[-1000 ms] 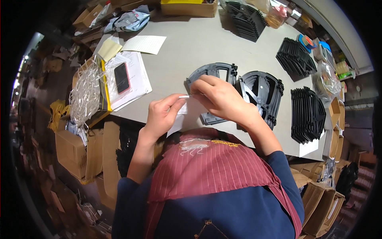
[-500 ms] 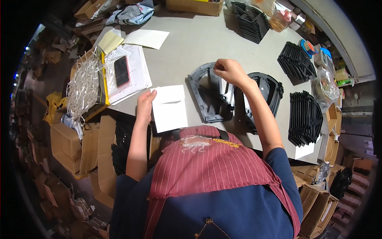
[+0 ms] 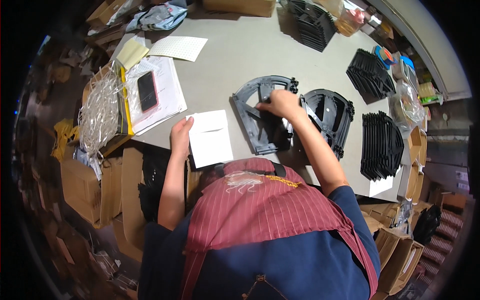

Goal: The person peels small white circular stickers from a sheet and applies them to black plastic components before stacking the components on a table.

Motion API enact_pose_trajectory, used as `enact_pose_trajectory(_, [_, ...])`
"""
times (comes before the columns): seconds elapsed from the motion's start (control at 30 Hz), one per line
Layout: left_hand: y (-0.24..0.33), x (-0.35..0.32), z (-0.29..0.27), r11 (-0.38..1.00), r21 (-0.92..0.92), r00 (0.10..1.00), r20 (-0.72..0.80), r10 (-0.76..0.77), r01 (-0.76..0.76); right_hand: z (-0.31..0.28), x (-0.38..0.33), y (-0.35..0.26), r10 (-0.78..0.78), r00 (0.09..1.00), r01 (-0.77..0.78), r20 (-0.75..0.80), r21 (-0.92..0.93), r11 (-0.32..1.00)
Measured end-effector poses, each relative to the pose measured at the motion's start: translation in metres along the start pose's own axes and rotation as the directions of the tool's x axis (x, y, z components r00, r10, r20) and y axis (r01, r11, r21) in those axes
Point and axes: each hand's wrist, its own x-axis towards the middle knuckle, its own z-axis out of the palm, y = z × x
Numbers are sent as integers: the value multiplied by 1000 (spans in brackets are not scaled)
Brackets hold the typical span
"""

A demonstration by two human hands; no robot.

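White paper [image 3: 211, 142] is being gripped along its left side by the fingers of the left hand [image 3: 180, 137], over the worktop's near edge. The right hand [image 3: 283, 105] is being held over a grey frame [image 3: 246, 122] lying toward that edge; its fingers are being kept curled with the thumb extended, and whether anything is being pinched cannot be told. To the right, 1 more dark frame [image 3: 327, 117] is being left lying.

At the worktop's left edge, pale strips [image 3: 99, 112] are being held in a box [image 3: 128, 107] with a yellow rim, heaped above it. At the far edge, a tan carton [image 3: 240, 7] is being shown by its wall only, its contents hidden. At the right edge, a clear bag [image 3: 407, 111] is being kept; what is being held inside cannot be made out. Beyond the near left corner, a brown carton [image 3: 82, 187] is being seen below the worktop [image 3: 235, 50].
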Motion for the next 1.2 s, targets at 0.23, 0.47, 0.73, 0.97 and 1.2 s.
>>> enact_pose_trajectory(0.23, [-5,-3,-6,997,-41,998,-39,56,-58,-48,-38,-2,162,981,-103,-111,413,905])
enact_pose_trajectory(0.47, [-6,1,-7,999,-45,1000,-2,30,-30,-52,-96,119,518,855,-494,-12,283,822])
enact_pose_trajectory(0.73, [-5,3,-6,999,-37,999,-35,22,-23,-68,-104,83,234,916,-147,-326,271,951])
enact_pose_trajectory(0.97, [-3,-1,-3,1000,-17,999,-45,16,-17,-13,2,22,-348,928,373,-136,357,856])
enact_pose_trajectory(1.2, [-3,-8,-7,999,32,999,-9,43,-42,-12,26,13,-67,997,68,24,-89,994])
